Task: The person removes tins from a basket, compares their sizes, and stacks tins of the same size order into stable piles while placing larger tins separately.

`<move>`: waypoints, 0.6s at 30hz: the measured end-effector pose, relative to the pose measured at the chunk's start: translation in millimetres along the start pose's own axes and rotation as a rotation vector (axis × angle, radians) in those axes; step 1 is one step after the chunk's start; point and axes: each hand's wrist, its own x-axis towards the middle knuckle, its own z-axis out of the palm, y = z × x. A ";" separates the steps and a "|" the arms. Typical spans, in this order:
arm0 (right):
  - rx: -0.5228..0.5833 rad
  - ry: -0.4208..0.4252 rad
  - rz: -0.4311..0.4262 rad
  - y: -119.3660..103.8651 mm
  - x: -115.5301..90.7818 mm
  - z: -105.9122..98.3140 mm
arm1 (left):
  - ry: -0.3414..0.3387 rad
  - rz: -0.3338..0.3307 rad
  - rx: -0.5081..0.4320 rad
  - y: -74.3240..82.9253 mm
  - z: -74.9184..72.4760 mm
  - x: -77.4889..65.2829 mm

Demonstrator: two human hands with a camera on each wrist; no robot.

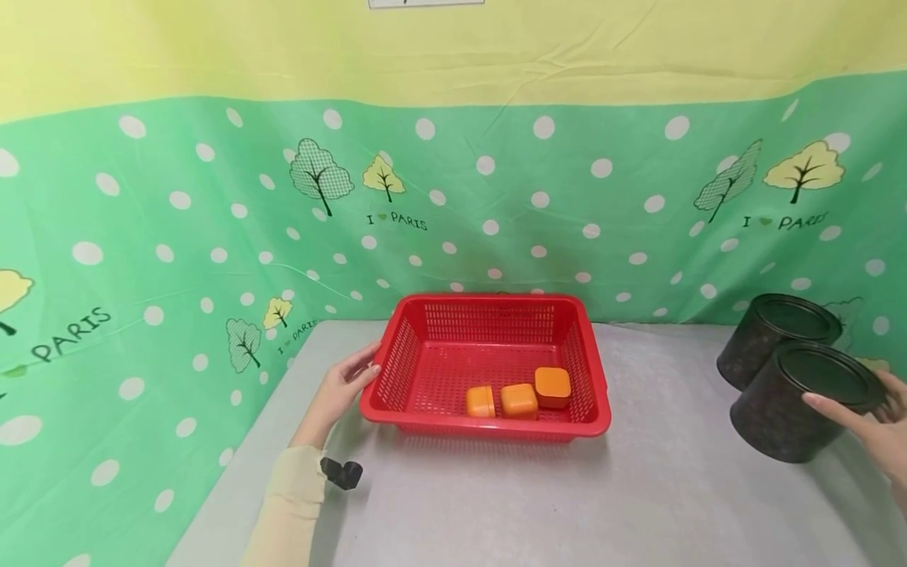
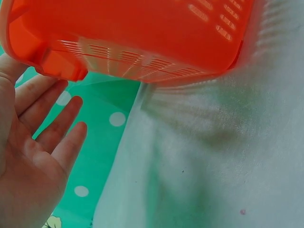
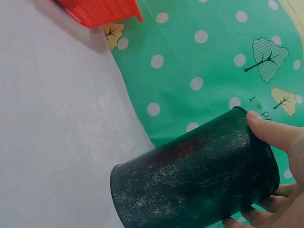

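My left hand [image 1: 343, 390] is at the left rim of a red plastic basket [image 1: 489, 429], its fingertips touching the rim from outside. In the left wrist view, the fingers [image 2: 61, 123] are spread and fairly straight below the rim. Three small orange containers lie in the basket: a left one [image 1: 480, 402], a middle one [image 1: 520, 401] and a square-topped right one [image 1: 552, 386]. At the right, my right hand [image 1: 879, 429] grips a black cylindrical can [image 1: 786, 417] by its top, thumb on the near rim and fingers round the far side.
A second black can [image 1: 744, 346] stands just behind the gripped one, partly hidden by it. The grey-white tabletop [image 1: 531, 512] stretches in front of the basket. Green dotted cloth [image 1: 489, 197] hangs behind the table and along its left side.
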 end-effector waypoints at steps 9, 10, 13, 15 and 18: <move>-0.036 -0.034 0.052 -37.6 -28.1 -5.7 | 0.001 -0.004 -0.005 -1.2 0.3 0.5; -0.027 -0.038 0.065 -51.8 -37.5 -8.0 | 0.001 -0.003 -0.005 -1.2 0.4 0.5; -0.025 -0.028 0.048 -80.9 -58.0 -12.1 | 0.002 -0.003 -0.007 -1.6 0.5 0.4; -0.015 -0.025 0.018 -93.9 -67.6 -14.9 | 0.005 -0.002 -0.008 -2.0 0.5 0.1; -0.012 -0.021 -0.019 -103.5 -75.7 -18.5 | 0.003 0.003 -0.005 -2.7 0.2 -0.3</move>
